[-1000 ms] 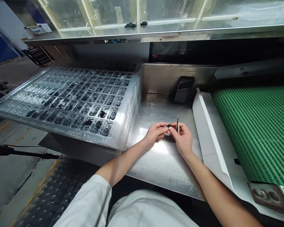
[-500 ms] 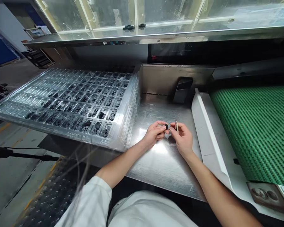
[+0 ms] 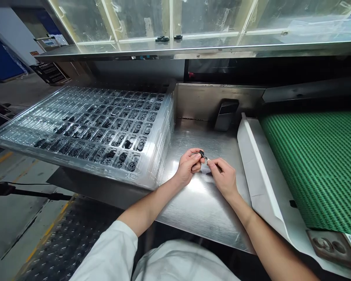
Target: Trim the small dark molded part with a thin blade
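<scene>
Together, our two hands meet over the steel bench (image 3: 199, 203). Our left hand (image 3: 188, 168) pinches one small black part (image 3: 201, 153) between thumb and forefinger, held just above the bench and close to the right hand. Our right hand (image 3: 224, 177) has its fingertips pressed together on one thin metal tool (image 3: 207, 158), whose tip touches the black part.

To the left sits one stack of clear plastic trays (image 3: 163, 156); how many trays are in it we cannot tell. The top tray (image 3: 26, 134) has many pockets, and the two nearest rows hold round black parts, too many and too small to count exactly. To the right we see one white guide (image 3: 257, 164) and one green belt (image 3: 318, 164). Behind the hands stands one dark wedge-shaped block (image 3: 226, 114) against the back wall. Three black discs (image 3: 168, 38) lie on the glass shelf above.
</scene>
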A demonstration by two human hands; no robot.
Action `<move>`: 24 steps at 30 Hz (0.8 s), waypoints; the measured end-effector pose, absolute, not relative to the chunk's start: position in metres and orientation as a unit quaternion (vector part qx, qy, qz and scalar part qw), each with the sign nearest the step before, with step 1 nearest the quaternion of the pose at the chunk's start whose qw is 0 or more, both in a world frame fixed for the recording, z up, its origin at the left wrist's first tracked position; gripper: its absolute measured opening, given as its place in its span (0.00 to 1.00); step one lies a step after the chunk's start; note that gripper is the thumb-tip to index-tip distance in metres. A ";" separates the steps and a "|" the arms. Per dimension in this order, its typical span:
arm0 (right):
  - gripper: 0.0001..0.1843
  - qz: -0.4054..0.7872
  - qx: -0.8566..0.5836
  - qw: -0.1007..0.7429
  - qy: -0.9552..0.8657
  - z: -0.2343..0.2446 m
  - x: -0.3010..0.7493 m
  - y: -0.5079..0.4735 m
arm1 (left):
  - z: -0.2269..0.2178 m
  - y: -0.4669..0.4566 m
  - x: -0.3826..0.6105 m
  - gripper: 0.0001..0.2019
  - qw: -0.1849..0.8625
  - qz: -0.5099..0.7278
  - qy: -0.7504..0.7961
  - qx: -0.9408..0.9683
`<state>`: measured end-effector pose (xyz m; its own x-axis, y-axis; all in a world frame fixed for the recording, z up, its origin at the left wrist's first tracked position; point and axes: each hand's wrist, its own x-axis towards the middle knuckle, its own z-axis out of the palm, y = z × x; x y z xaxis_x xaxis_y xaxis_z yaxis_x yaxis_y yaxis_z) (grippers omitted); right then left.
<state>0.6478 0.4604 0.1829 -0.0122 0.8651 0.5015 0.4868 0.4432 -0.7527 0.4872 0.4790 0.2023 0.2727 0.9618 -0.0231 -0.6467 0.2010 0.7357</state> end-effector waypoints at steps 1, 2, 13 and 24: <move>0.27 0.186 -0.494 0.500 -0.687 0.183 0.648 0.460 | 0.202 0.479 0.487 0.26 0.733 0.550 0.250 0.313; 0.26 0.182 -0.494 0.499 -0.688 0.183 0.648 0.460 | 0.202 0.479 0.487 0.26 0.733 0.550 0.250 0.311; 0.23 0.140 -0.483 0.499 -0.706 0.179 0.651 0.461 | 0.202 0.479 0.486 0.26 0.734 0.547 0.250 0.315; 0.25 0.124 -0.492 0.495 -0.705 0.179 0.651 0.462 | 0.199 0.481 0.486 0.24 0.736 0.552 0.249 0.303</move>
